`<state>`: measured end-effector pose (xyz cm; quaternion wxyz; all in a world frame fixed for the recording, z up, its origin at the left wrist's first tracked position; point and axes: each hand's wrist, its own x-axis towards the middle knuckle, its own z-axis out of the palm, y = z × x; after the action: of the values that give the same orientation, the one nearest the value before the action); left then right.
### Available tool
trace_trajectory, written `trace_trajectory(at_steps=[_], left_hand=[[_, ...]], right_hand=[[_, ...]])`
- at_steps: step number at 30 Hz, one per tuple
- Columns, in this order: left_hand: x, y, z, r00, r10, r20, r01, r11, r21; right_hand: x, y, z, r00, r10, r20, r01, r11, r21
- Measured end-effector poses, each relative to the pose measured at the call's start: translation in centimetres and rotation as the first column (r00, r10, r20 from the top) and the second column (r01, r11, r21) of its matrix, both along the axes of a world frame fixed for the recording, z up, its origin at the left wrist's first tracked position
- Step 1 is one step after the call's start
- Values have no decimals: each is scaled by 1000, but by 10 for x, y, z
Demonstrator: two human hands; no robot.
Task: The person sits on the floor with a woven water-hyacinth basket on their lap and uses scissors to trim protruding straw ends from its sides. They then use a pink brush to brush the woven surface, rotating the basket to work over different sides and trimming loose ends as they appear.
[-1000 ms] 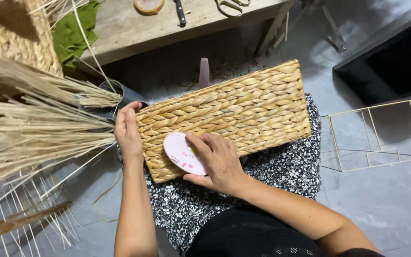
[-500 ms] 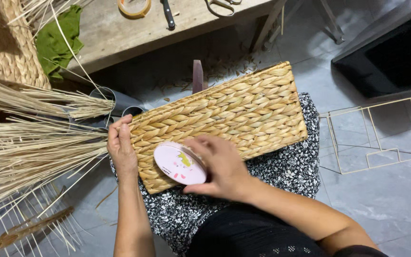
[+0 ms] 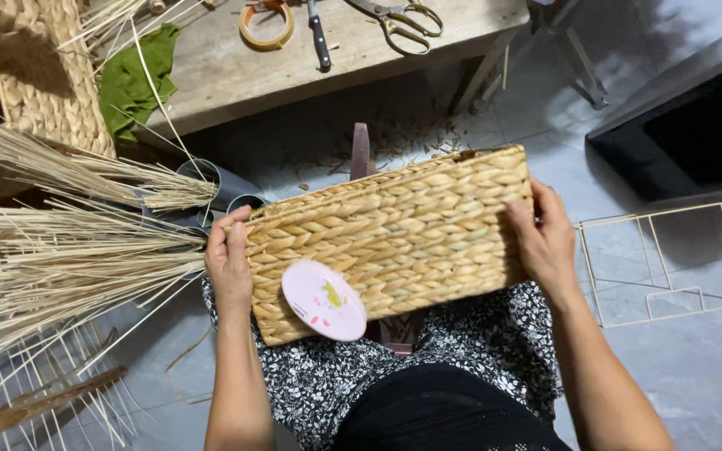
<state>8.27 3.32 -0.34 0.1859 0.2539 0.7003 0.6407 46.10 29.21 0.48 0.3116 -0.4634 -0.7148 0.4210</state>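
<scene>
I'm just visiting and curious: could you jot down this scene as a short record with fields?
Left hand: grips the left end of the woven basket
Right hand: grips the basket's right end
Basket: lies across the lap, tilted
Pink disc: sits on the basket's near left face
Straw bundle: to the left
Bench: above, with scissors, tape roll, green cloth
Wire frame: on the floor, right

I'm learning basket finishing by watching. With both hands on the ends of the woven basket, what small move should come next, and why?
Probably press the round pink sticker down with the right hand. It sits on the woven basket wall with no hand on it, overhanging the lower edge, while the left hand steadies the other end.
</scene>
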Motion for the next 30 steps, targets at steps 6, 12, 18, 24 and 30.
trace_trajectory(at_steps=[6, 12, 18, 24, 30], left_hand=[[5, -4, -3, 1000, -20, -3, 20, 998, 57], [5, 4, -1, 998, -16, -56, 17, 1000, 20], [-1, 13, -2, 999, -14, -50, 15, 1000, 1], [-6, 22, -1, 997, 10, -70, -14, 998, -61], [-9, 27, 1, 999, 27, -36, -30, 997, -73]], right_hand=[[3, 71, 3, 998, 36, -41, -43, 983, -176], [-118, 179, 25, 963, 264, 57, -263, 965, -20], [-239, 246, 12, 723, 327, 609, -612, 712, 344], [-287, 265, -15, 652, 313, 690, -621, 743, 250], [-290, 265, -36, 706, 118, 699, -611, 600, 516]])
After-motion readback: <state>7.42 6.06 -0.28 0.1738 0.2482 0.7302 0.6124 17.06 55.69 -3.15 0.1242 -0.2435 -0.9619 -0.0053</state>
